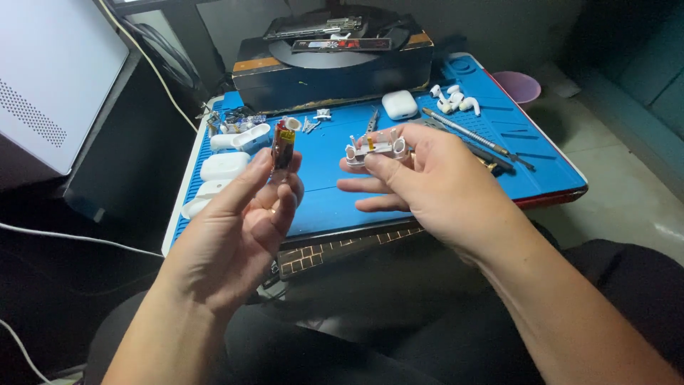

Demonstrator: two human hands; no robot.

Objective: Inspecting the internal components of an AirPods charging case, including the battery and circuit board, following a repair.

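While I sit over the work, the blue silicone mat (427, 178) fills most of the view, lying on a white board whose edge shows along the mat's left side. At the mat's far edge stands a dark box (335, 71) with flat tools and a round disc on top. Off the far right corner sits a small purple bowl (516, 87).

My right hand (427, 185) is raised over the middle of the mat. Thumb and forefinger pinch a small white plastic inner frame (376, 148) with a yellowish strip across it; the other fingers are spread loosely and point left.

My left hand (253, 214) is raised over the mat's near left part, palm toward me. Thumb and forefinger pinch a small battery module (283, 148), red and yellow with a white cap on top, held upright. The two held parts are near each other but apart.

Along the left edge lie white earbud-case shells (221, 167), one behind the other. In the far left corner is a cluster of small parts and wires (235, 117). Near the far edge, right of centre, rests a closed white case (400, 104), and just right of it a few loose white earbuds (452, 98). A long thin metal tool (470, 135) lies slanted from there toward the right edge.
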